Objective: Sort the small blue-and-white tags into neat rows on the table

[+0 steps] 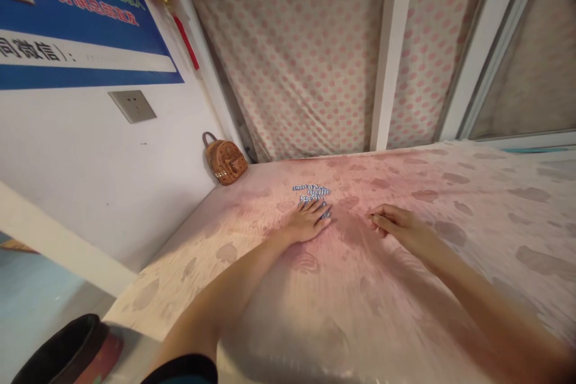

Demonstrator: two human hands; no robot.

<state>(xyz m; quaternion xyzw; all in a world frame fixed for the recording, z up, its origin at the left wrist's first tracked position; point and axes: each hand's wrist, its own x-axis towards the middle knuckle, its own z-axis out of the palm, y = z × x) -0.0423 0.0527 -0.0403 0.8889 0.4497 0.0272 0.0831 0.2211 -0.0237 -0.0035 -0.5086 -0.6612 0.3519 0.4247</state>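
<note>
A cluster of small blue-and-white blocks [317, 190] lies in loose rows on the pink patterned cover; their exact kind is too small to tell. My left hand [308, 222] rests palm down over the near blocks with its fingers spread and hides some of them. To the right, apart from the cluster, my right hand [393, 223] hovers just over or touches the cover. Its thumb and fingers are pinched together. Something small and dark may show at the fingertips, but I cannot make it out.
A small brown backpack-shaped bag [227, 161] stands in the back left corner against the wall. Behind the covered surface [279, 324] hangs a dotted curtain [310, 60] with white frame posts. A dark-rimmed bin [74, 351] stands below the left edge.
</note>
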